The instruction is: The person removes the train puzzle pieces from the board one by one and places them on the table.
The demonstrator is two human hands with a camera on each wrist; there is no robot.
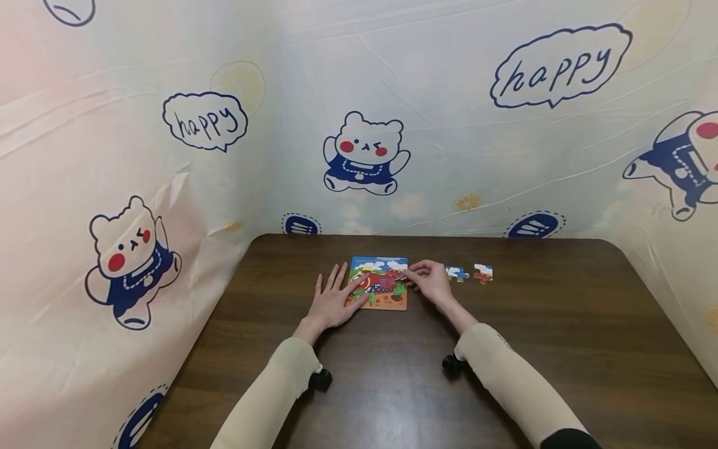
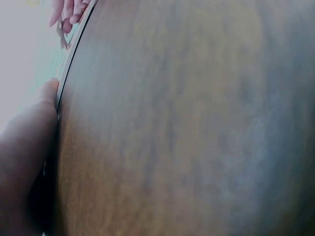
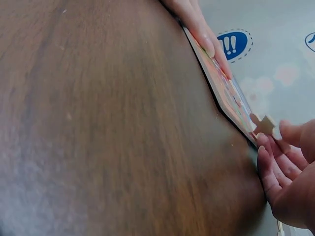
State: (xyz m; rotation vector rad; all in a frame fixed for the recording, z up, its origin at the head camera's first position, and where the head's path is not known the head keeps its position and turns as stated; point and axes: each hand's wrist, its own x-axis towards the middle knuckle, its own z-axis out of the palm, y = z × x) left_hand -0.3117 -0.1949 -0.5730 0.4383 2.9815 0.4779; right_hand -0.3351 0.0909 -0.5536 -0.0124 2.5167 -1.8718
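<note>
A jigsaw puzzle board [image 1: 387,302] with a colourful picture lies flat on the brown table, blue sky at its far side and orange ground at its near side. Spread fingers of my left hand [image 1: 331,305] rest on the board's left part, thumb toward its near edge. My right hand [image 1: 434,284] is at the board's right edge and pinches a jigsaw piece [image 3: 266,125] between thumb and fingers. In the right wrist view the piece's plain back shows, tilted above the board's edge. The left wrist view catches the left thumb [image 2: 49,91] and mostly table.
Two loose jigsaw pieces lie right of the board: a blue and white one [image 1: 458,273] beside the right hand, and a red and white one [image 1: 483,273] farther right. Behind the wooden table [image 1: 381,374] hangs a printed curtain [image 1: 449,168].
</note>
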